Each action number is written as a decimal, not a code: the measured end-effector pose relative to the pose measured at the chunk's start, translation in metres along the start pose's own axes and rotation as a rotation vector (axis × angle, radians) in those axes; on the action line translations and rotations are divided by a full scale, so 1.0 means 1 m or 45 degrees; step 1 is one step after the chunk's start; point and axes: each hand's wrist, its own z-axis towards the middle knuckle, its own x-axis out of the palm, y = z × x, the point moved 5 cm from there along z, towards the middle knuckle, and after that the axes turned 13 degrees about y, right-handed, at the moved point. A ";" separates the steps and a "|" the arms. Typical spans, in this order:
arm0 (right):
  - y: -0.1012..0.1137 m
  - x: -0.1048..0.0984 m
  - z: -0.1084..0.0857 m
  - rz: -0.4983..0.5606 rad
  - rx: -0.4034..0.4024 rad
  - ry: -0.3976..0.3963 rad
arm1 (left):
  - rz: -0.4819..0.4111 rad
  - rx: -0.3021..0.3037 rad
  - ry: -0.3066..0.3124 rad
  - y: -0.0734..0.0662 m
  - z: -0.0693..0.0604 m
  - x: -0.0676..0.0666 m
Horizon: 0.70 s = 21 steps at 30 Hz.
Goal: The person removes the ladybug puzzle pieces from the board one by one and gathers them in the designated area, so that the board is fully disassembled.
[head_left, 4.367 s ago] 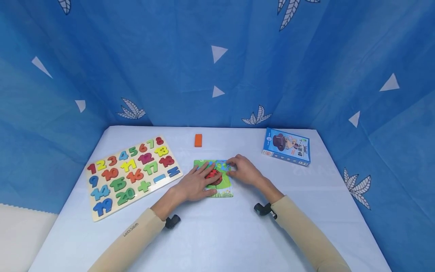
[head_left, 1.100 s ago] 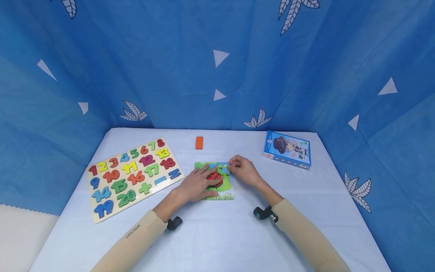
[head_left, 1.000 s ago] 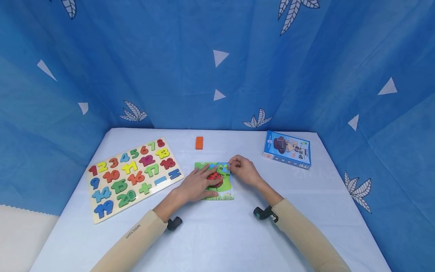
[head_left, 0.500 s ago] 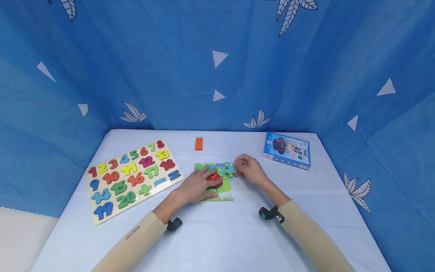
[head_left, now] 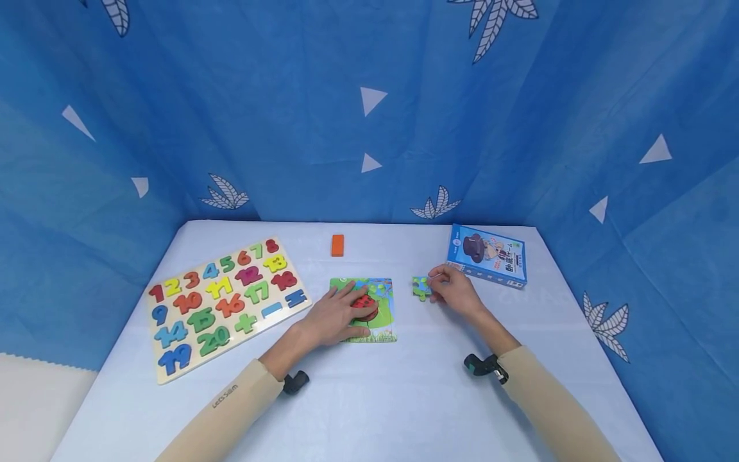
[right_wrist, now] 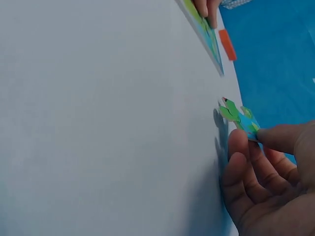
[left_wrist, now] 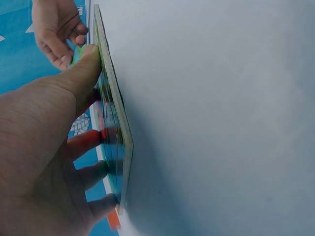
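A green and blue ladybug jigsaw puzzle [head_left: 381, 324] lies flat near the middle of the table. Spread across it, my left hand [head_left: 331, 316] presses down with fairly straight fingers; in the left wrist view its fingertips touch the puzzle's face. To the right of the puzzle, my right hand [head_left: 455, 290] pinches a puzzle piece [head_left: 420, 287] between thumb and fingers. The right wrist view shows this green and blue piece [right_wrist: 241, 117] held just above the white cloth, its shadow beside it. Part of the puzzle is hidden under my left hand.
On the left lies a wooden number board [head_left: 228, 301] filled with coloured numerals. An orange block [head_left: 337, 245] stands behind the puzzle. A blue box [head_left: 489, 253] sits at the back right, just beyond my right hand. A blue curtain [head_left: 369, 128] closes off the back.
My right hand has lifted the piece out of the puzzle's upper right corner and carried it to the right. My left hand has stayed on the puzzle.
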 end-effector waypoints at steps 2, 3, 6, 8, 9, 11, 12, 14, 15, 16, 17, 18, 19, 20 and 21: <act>-0.004 -0.005 -0.002 -0.022 0.011 -0.019 | -0.002 0.001 0.001 0.000 0.000 0.000; -0.006 -0.007 -0.003 -0.030 0.018 -0.027 | -0.005 0.003 0.001 -0.001 -0.001 0.000; -0.011 -0.012 -0.005 -0.035 0.029 -0.050 | -0.018 0.005 0.004 -0.001 -0.001 0.000; -0.013 -0.015 -0.006 -0.047 0.024 -0.056 | -0.022 0.004 0.006 -0.001 -0.001 0.000; -0.014 -0.017 -0.006 -0.054 0.028 -0.061 | -0.021 0.004 0.006 -0.001 -0.001 0.001; -0.016 -0.020 -0.006 -0.059 0.031 -0.075 | -0.015 0.004 0.006 -0.001 -0.001 0.001; -0.016 -0.021 -0.007 -0.063 0.034 -0.080 | -0.010 0.004 0.005 -0.001 -0.001 0.001; -0.018 -0.023 -0.007 -0.061 0.048 -0.093 | -0.004 0.004 0.002 0.000 0.000 0.001; -0.019 -0.023 -0.007 -0.055 0.056 -0.103 | -0.002 0.004 0.002 0.000 0.000 0.001; -0.020 -0.024 -0.007 -0.053 0.059 -0.108 | -0.002 0.005 0.002 0.000 0.000 0.001; -0.021 -0.025 -0.007 -0.054 0.062 -0.110 | -0.002 0.006 0.002 0.000 0.000 0.000; -0.021 -0.025 -0.008 -0.054 0.066 -0.115 | -0.003 0.005 0.004 0.000 0.000 0.000; -0.022 -0.025 -0.008 -0.053 0.067 -0.122 | -0.004 0.006 0.005 0.000 0.000 0.000; -0.022 -0.026 -0.008 -0.055 0.069 -0.127 | -0.005 0.007 0.007 0.000 0.000 0.000; -0.022 -0.026 -0.007 -0.057 0.073 -0.133 | -0.006 0.007 0.008 0.000 0.000 0.000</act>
